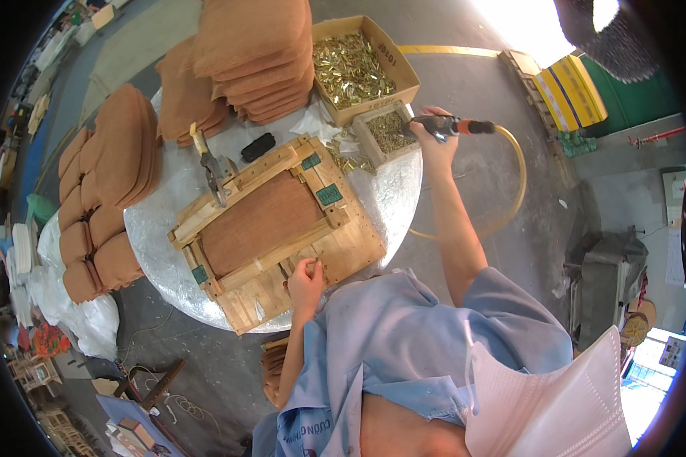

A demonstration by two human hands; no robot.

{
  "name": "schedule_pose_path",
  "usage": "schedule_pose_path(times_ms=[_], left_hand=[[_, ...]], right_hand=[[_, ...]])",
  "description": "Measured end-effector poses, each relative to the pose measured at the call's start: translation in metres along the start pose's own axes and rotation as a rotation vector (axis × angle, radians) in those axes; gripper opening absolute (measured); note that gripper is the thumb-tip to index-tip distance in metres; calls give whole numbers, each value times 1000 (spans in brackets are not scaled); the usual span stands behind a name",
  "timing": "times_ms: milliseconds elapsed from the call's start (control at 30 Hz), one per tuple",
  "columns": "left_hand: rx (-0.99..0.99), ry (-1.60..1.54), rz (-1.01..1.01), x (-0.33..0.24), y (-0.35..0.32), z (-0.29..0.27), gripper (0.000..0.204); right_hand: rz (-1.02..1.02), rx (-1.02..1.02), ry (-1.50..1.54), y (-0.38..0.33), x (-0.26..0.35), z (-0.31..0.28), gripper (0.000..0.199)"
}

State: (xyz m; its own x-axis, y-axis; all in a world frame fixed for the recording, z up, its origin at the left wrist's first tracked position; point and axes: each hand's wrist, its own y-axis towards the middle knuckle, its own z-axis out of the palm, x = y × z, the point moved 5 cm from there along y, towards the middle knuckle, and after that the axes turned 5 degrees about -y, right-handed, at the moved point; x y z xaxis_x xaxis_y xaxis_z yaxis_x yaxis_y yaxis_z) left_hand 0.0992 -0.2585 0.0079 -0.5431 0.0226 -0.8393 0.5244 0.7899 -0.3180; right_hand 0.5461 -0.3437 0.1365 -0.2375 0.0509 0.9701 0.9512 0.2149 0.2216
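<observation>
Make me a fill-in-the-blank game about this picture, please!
1. The right hand grips a power tool whose hose is coloured ____.
2. The left hand is at a board made of ____.
3. The stacked cushions are coloured ____.
4. The face mask is coloured ____.

Missing words: yellow; wood; brown; white.

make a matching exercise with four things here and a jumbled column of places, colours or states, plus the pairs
Things:
1. Right hand
2. Left hand
3. Hose
4. Cardboard box

Places, colours, states:
A. Yellow
B. At the near edge of the wooden board
C. Holding metal pieces
D. Gripping a black-and-orange tool

Pairs: 1-D, 2-B, 3-A, 4-C
</observation>
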Motion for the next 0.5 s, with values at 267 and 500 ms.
schedule_pose_path(times_ms=[267,500], left_hand=[[185,-790,-234,-62,44,28,43],[145,-1006,-237,-146,76,19,67]], right_hand=[[129,80,260,-81,93,-26,59],[269,321,423,-146,129,-30,60]])
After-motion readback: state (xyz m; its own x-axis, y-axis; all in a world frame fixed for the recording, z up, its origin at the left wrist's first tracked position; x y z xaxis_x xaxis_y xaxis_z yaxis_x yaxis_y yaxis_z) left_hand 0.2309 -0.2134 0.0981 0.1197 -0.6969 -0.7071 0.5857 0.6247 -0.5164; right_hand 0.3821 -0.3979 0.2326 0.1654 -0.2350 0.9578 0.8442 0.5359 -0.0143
